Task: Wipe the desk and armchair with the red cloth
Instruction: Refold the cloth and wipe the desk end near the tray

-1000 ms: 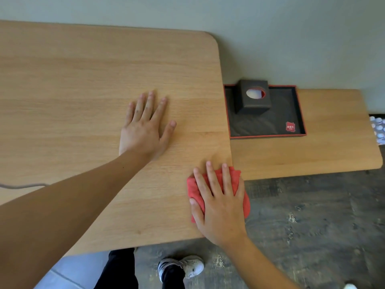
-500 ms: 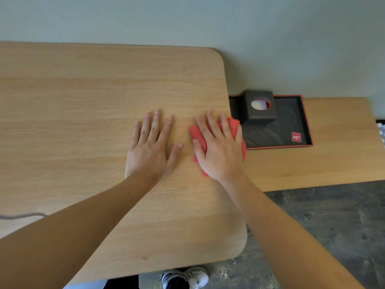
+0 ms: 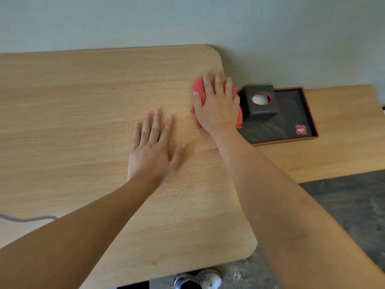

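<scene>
The light wooden desk fills the left and middle of the head view. My right hand presses the red cloth flat onto the desk near its far right edge; most of the cloth is hidden under the palm. My left hand lies flat on the desk with fingers spread, holding nothing, a little nearer and to the left of the cloth. No armchair is in view.
A lower wooden shelf adjoins the desk on the right. On it sits a black tray with a red rim holding a black tissue box. A grey cable lies at the desk's left. Grey wall behind, dark floor below.
My right hand has slid the red cloth from the desk's near right edge away toward the far right corner. My left hand stayed flat in place.
</scene>
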